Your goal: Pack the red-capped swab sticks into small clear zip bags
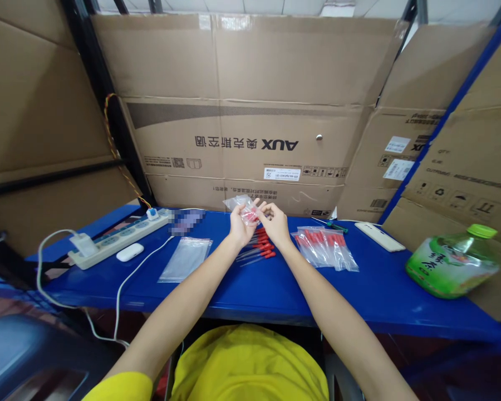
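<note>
At bench front, nearest me: my yellow shirt [250,365], then the edge of the blue bench [275,303]. L side, white cable [118,295] hangs over the edge. Next back, L of ctr: flat stack of clear bags [185,260], no red pcs seen inside. Far R: bottle [448,266], green label, green cap. Ctr, btwn my forearms: loose red-handled pcs [266,247], thin shafts pointing L, qty not countable. Just R of these: filled bags [325,245], overlapping, red handles visible thru film. L, near power strip: small white case [129,252].

Above the loose pcs: held bag [245,206], clear, some red showing inside. My L hand [239,225] grips it, fingers round the film. My R hand [275,225] has fingers curled at the bag's R edge; can't tell if the pinch is closed on film.

Further back: white phone-like slab [379,236] on R, green-handled tool [336,226] beside filled bags, power strip [123,240] on L w/ plugs fitted. Rear: cardboard panel [250,67], "AUX" print inverted.
</note>
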{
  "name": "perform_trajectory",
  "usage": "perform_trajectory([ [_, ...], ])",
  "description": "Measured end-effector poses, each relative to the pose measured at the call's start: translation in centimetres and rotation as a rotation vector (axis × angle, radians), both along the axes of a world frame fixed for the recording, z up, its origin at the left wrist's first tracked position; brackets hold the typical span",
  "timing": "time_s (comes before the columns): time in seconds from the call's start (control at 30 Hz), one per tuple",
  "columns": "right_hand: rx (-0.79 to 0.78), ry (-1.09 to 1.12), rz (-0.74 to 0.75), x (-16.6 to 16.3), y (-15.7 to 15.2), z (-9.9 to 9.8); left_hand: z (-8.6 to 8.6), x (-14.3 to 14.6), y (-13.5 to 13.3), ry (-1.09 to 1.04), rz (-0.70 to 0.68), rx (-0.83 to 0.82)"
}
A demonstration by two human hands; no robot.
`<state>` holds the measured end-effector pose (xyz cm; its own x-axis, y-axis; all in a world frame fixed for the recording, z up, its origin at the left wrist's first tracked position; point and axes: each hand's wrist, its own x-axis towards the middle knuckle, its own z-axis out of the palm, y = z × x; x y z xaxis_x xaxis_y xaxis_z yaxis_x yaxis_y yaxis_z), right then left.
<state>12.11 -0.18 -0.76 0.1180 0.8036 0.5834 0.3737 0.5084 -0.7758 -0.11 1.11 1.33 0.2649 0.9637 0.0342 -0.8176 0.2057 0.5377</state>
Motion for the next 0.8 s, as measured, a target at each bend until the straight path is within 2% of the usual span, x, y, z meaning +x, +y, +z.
perform_trajectory([
  [0.17, 0.002, 0.024, 0.014, 0.1, 0.3, -0.1, 0.1, -0.2, -0.1, -0.023, -0.014, -0.011],
  [0.43, -0.154, 0.186, 0.131, 0.6, 0.8, -0.1, 0.5, 0.0, -0.5, -0.067, -0.032, -0.009],
  [0.67, -0.160, 0.131, 0.094, 0.9, 1.2, -0.4, 0.0, 0.2, 0.0, -0.054, -0.009, -0.060],
  [0.8, -0.171, 0.142, 0.137, 1.1, 1.1, -0.1, -0.1, 0.2, 0.3, -0.071, 0.018, -0.071],
])
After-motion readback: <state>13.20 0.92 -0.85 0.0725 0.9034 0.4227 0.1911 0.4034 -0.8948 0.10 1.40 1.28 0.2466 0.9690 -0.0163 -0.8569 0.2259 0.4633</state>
